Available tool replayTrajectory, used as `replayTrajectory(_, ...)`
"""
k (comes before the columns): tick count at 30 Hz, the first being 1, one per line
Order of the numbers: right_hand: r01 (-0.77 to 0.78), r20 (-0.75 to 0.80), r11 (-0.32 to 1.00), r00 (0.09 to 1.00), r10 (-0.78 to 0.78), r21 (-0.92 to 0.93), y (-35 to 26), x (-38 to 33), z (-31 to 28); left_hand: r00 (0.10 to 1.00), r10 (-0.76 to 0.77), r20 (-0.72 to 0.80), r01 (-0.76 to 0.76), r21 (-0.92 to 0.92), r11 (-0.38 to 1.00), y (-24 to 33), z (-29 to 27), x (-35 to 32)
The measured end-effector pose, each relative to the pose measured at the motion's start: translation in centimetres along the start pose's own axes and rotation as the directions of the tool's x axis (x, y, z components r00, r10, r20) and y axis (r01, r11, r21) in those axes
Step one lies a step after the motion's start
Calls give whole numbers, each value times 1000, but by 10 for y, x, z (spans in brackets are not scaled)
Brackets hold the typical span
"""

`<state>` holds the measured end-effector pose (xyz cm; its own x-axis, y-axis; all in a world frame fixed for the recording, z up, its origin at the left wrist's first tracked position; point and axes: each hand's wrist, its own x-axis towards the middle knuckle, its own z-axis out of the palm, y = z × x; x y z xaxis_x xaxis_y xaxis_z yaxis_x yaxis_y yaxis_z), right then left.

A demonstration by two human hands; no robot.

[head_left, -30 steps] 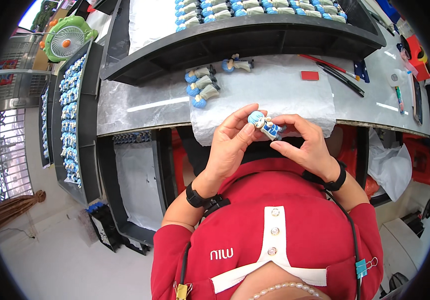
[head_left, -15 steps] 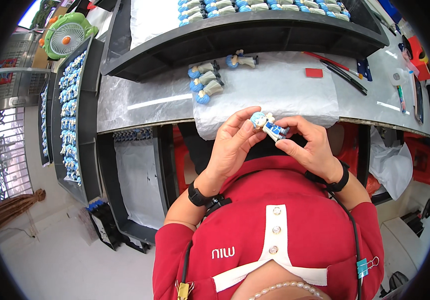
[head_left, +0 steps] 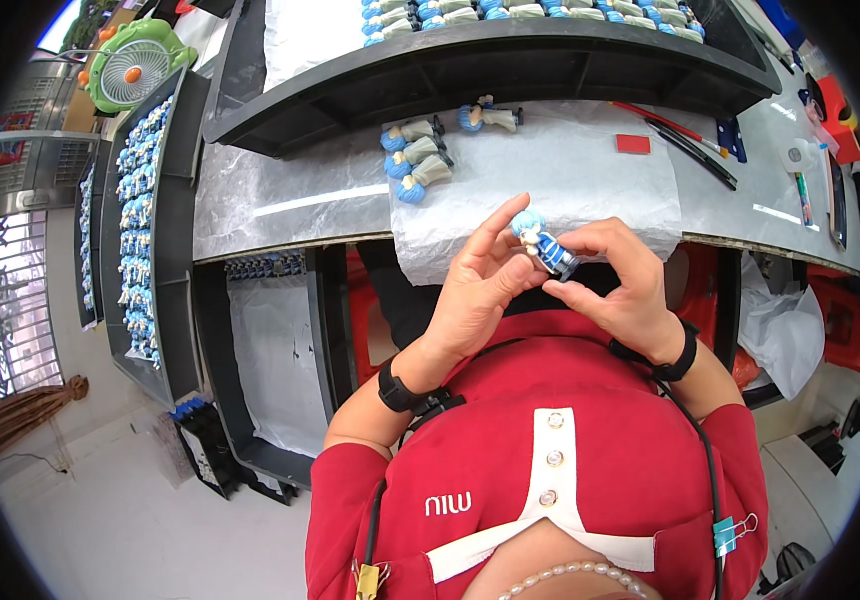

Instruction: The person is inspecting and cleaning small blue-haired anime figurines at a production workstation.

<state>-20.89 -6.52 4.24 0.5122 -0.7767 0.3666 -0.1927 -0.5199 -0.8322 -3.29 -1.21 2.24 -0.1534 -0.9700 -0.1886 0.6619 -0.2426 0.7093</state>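
A small figurine [head_left: 547, 246] with light-blue hair and a blue-and-white outfit is held above the table's near edge, tilted, its head toward the upper left. My right hand [head_left: 625, 275] pinches its dark lower end between thumb and fingers. At its head and side is my left hand [head_left: 485, 285], the index finger stretched along the head and the thumb beside the body. The other left fingers curl behind the figurine and are partly hidden. Beyond my hands, several similar blue-haired figurines [head_left: 420, 160] with grey lower parts lie on white sheeting [head_left: 550, 180].
A large black tray [head_left: 510, 85] of figurine rows spans the table's back. More black trays [head_left: 180, 200] with figurines stand at left, near a green fan [head_left: 135, 65]. A red block [head_left: 633, 144], brushes [head_left: 685, 150] and a marker [head_left: 803, 195] lie on the right.
The figurine has turned more upright and shifted slightly right. My left hand has moved a little right and up, its index finger now pointing up past the head. My right hand still grips the lower end.
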Motion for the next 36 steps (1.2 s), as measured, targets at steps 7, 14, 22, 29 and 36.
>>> replayTrajectory(7, 218, -27, 970, 975, -222, -111, 4, 2, 10, 999, -46, -12, 46, -59, 997, 1, 1, 1)
replayTrajectory(14, 126, 6, 985, 992, -126, -121, 4, 3, 7, 993, -83, 89, 94, -134, 987, 3, -3, 1)
replayTrajectory(22, 137, 39, 986, 990, -134, -91, 6, 2, 5, 989, -96, 114, 111, -131, 985, -1, -5, 2)
replayTrajectory(29, 133, 41, 988, 991, -131, -75, 8, 0, 5, 993, -85, 79, 93, -103, 990, -1, -1, 2)
replayTrajectory(36, 119, 2, 993, 993, -119, -7, 7, 0, 4, 996, -15, 87, 24, -104, 994, -2, -4, 5)
